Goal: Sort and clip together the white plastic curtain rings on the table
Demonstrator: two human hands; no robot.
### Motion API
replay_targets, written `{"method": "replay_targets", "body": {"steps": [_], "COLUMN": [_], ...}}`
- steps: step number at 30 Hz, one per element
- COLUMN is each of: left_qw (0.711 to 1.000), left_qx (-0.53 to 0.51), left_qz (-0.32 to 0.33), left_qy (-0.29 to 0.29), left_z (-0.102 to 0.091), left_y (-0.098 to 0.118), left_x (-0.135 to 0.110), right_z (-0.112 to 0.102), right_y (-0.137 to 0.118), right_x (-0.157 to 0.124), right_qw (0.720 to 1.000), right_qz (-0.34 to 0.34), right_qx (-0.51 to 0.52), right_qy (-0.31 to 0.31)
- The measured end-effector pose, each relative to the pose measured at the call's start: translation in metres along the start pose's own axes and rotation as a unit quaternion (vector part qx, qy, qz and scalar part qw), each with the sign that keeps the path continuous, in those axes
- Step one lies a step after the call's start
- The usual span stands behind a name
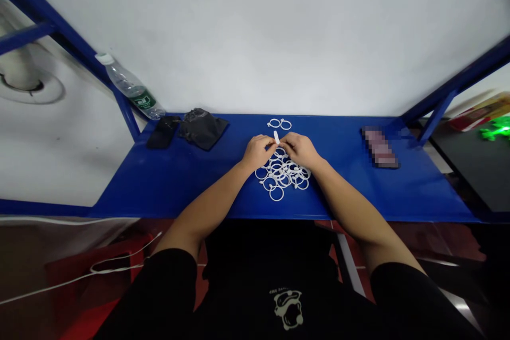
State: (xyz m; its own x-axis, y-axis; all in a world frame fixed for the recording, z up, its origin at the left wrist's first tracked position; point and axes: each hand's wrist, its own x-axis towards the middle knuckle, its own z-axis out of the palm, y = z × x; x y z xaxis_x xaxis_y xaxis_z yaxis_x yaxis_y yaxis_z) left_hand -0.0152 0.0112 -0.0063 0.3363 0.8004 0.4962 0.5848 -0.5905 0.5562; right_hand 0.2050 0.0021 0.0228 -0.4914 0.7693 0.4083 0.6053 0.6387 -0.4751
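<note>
While the left hand point(257, 151) and right hand point(300, 150) meet above the blue metal bench point(358, 196), each grip is pressed together, pinching a short white plastic tab point(276, 137) that stands up between them. Just below the hands lies a loose heap of interlinked white plastic rings point(282, 176), touching the heels of both palms. Beyond the hands, 2 more rings point(279, 124) lie joined together. Further left on the bench sit a black phone point(163, 132) and a crumpled black pouch point(203, 128), with a plastic water bottle point(133, 87) behind them. A pixelated flat object point(380, 147) lies well to the right.
</note>
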Motion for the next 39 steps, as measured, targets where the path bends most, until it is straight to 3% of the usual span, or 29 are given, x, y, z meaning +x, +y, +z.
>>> {"method": "replay_targets", "body": {"steps": [3,8,13,18,22,26,30,33,36,39], "left_qw": [1.0,0.995,0.995,0.995,0.994,0.995,0.996,0.996,0.996,0.997], "left_qx": [0.012,0.047,0.047,0.031,0.024,0.011,0.002,0.001,-0.003,-0.011], "left_qz": [-0.001,-0.017,-0.06,-0.041,-0.039,-0.049,-0.054,-0.06,-0.058,-0.051], "left_qy": [-0.014,-0.086,-0.065,-0.088,-0.094,-0.085,-0.072,-0.069,-0.064,-0.059], "left_z": [0.0,-0.001,0.001,0.005,0.005,0.003,0.002,0.001,0.002,0.004], "left_y": [0.0,-0.003,-0.008,0.0,0.006,0.006,0.005,0.005,0.003,0.002], "left_x": [0.002,0.005,0.005,0.005,0.004,0.004,0.005,0.005,0.005,0.005], "right_z": [-0.002,-0.013,-0.013,0.001,0.006,0.004,0.003,0.004,0.004,0.001], "right_y": [0.005,0.021,0.041,0.053,0.054,0.051,0.047,0.044,0.045,0.046], "right_x": [0.0,-0.001,0.003,0.013,0.011,0.006,0.004,0.004,0.004,0.003], "right_qw": [1.0,0.999,0.998,0.991,0.984,0.985,0.988,0.98,0.968,0.972], "right_qz": [-0.006,0.0,0.058,0.113,0.145,0.133,0.12,0.166,0.211,0.197], "right_qx": [0.007,0.003,-0.029,-0.071,-0.094,-0.101,-0.094,-0.112,-0.136,-0.129], "right_qy": [-0.011,-0.047,-0.017,-0.027,-0.035,-0.043,-0.003,0.012,-0.013,-0.025]}}
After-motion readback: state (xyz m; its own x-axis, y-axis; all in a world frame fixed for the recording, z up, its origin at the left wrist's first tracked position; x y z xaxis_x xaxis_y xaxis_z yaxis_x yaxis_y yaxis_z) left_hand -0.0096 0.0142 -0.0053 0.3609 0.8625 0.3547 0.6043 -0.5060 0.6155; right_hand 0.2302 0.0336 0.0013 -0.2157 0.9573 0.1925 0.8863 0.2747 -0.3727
